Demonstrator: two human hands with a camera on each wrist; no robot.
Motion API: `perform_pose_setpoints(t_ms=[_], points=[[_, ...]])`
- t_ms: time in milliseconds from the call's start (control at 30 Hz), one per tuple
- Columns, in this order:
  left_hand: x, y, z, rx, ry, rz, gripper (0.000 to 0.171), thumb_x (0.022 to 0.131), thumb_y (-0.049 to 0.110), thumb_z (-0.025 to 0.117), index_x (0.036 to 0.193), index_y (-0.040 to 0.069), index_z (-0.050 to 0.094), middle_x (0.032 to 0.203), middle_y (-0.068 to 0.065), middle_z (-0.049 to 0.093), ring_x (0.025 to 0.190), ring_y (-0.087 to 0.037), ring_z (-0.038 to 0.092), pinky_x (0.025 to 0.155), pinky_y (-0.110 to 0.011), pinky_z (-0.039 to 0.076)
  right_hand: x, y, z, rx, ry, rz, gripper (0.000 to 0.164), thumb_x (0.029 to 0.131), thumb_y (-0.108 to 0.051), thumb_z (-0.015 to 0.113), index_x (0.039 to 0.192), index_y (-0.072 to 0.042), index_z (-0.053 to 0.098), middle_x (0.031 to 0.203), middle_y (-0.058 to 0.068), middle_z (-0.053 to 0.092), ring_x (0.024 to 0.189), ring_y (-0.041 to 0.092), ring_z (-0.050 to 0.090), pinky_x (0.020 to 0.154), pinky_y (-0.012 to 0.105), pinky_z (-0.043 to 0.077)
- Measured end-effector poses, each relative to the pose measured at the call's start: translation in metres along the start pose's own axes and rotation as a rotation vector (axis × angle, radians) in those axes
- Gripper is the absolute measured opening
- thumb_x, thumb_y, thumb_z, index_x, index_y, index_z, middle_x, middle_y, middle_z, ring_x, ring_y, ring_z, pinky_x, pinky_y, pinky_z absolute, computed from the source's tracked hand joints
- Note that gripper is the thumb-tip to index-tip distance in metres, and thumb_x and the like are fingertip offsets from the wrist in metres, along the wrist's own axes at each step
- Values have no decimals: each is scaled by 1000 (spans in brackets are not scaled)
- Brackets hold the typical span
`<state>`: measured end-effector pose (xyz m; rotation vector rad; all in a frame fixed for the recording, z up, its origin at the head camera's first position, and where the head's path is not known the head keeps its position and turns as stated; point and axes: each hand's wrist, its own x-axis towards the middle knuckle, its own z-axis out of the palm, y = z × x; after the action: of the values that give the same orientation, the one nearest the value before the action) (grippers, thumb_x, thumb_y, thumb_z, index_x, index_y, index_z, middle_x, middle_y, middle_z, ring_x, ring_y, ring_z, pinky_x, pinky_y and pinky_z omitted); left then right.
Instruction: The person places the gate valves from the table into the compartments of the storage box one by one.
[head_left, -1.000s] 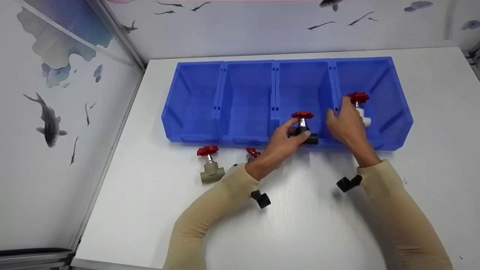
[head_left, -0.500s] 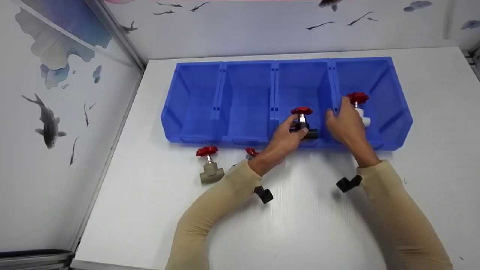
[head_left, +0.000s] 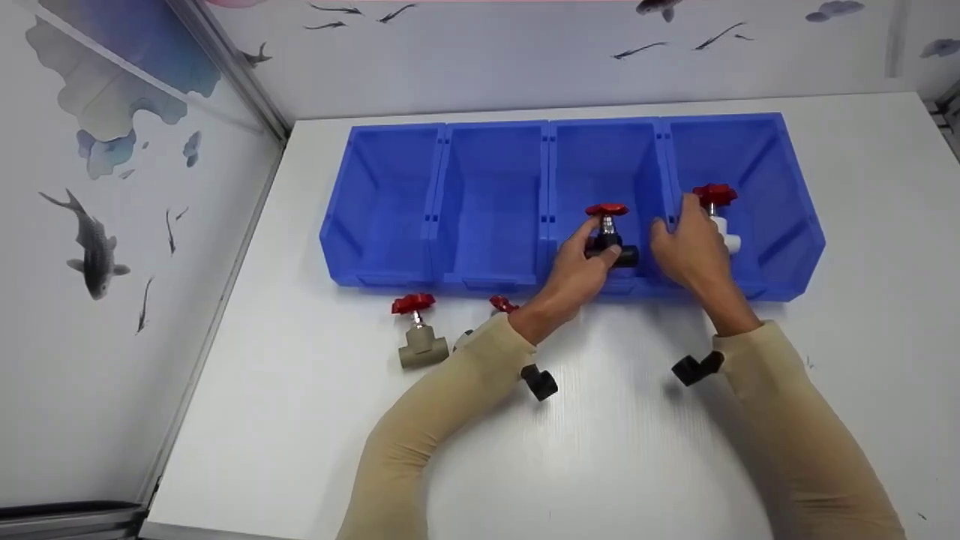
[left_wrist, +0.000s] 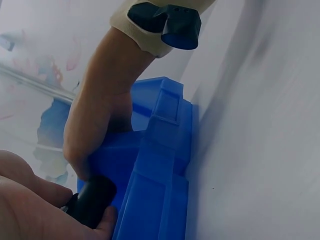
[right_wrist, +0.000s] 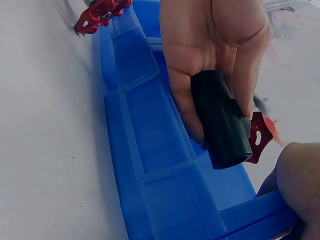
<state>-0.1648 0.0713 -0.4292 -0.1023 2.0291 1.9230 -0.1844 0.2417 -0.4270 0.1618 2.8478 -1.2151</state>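
My left hand (head_left: 576,274) holds a black tee-shaped valve (head_left: 611,255) with a red handwheel (head_left: 607,209), above the front part of the third blue bin (head_left: 604,146). In the right wrist view its black pipe body (right_wrist: 220,120) lies across the fingers of that hand. My right hand (head_left: 694,247) grips the dividing wall between the third and fourth bins, thumb on one side and fingers on the other. Behind it, a white valve (head_left: 729,241) with a red handwheel stands in the fourth bin (head_left: 780,217), partly hidden by the hand.
On the white table (head_left: 300,420) in front of the bins stands a beige valve (head_left: 423,346) with a red handwheel. Another red-handled valve (head_left: 502,303) is mostly hidden behind the left forearm. Two further bins, the second (head_left: 495,150) and the leftmost (head_left: 397,150), adjoin on the left.
My left hand has moved forward and slightly right, carrying the black valve farther over the third bin. The right hand has stayed in place at the dividing wall.
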Motion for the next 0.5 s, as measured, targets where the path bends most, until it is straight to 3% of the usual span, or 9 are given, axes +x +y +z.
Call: perform_pose_setpoints(t_ms=[233,500], points=[[8,1,5,38,12,-16,55,101,10,54,153,20,38,149,-8,48,129,-19,52,106,-34,43,-1,0,0,4,16,-8,57,101,-26,44,143,9,30,132,34,51,115,50,55,96,66,43],[17,2,8,67,39,-48,55,103,10,50,155,21,35,154,-5,41,133,-20,48,110,-35,39,-2,-1,0,16,1,-1,57,102,-27,43,145,8,29,135,33,49,115,48,55,96,66,43]])
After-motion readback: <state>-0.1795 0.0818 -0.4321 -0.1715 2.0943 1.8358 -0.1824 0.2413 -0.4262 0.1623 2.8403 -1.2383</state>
